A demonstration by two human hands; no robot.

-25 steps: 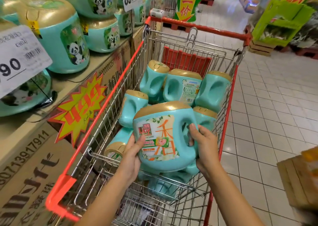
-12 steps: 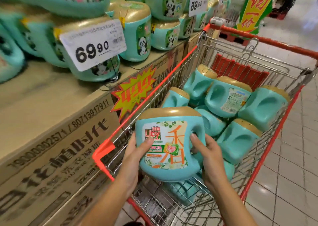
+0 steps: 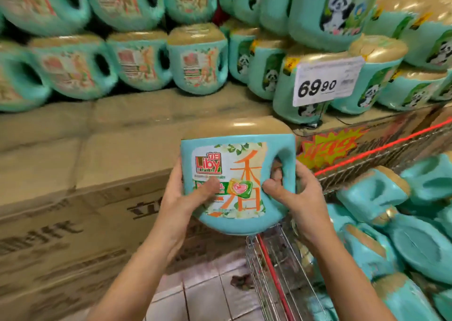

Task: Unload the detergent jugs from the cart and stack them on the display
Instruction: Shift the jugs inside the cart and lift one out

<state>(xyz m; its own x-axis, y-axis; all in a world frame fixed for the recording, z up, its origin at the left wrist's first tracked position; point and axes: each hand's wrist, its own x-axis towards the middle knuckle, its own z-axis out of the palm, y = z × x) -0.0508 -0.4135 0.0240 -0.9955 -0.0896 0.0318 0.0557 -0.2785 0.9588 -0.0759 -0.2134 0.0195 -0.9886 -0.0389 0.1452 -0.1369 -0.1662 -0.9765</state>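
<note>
Detergent jug, teal with a gold cap, was held upright in the air between both hands, in front of the stacked cardboard cartons and beside the near left corner of the cart. Its front label read "Liby" in red on a white panel. A large orange character 香 stood to the right, and a green badge with a pink heart sat below. The smaller print was too blurred to read.

The left hand gripped the jug's left side, with the thumb laid across the label. The right hand grasped the moulded handle, thumb on the front and fingers curled behind it.

On the display, far of the jug, stood a row of similar jugs with blurred labels. To their right were the panda-label jugs. A white price card hanging before them read "69.90". A red and yellow starburst sign lay lower right, its writing illegible. Further teal jugs lay tumbled in the cart. The cartons bore dark printed characters, too smeared to read.
</note>
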